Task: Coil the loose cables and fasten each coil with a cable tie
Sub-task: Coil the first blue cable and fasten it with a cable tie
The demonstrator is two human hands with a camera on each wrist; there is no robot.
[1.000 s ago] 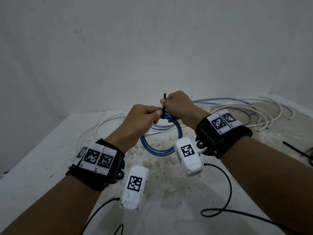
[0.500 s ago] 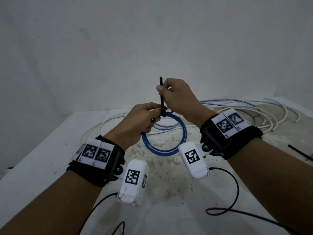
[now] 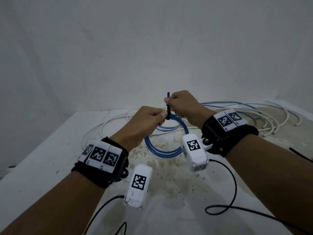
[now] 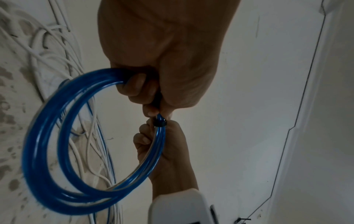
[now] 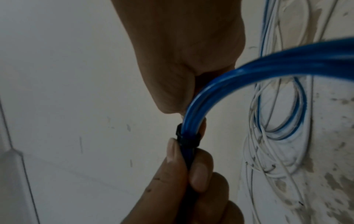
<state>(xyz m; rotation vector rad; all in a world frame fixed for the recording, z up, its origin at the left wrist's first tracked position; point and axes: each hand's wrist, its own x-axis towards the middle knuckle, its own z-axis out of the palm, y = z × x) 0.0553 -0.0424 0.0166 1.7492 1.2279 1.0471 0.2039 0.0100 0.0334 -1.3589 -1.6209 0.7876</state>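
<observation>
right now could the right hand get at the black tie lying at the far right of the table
Probably not yet: the right hand pinches the cable tie on the blue coil. The spare tie lies unobstructed beside that forearm.

Head overview; 2 close, opposed wrist views

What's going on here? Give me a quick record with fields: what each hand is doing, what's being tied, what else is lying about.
left hand: grips the blue coil beside the tie
right hand: pinches the tail of the black tie, which points up
tie: looped snug round the coil's strands
coil: held above the table, hanging below the hands
loose cables: white and blue, uncoiled on the table behind
</observation>
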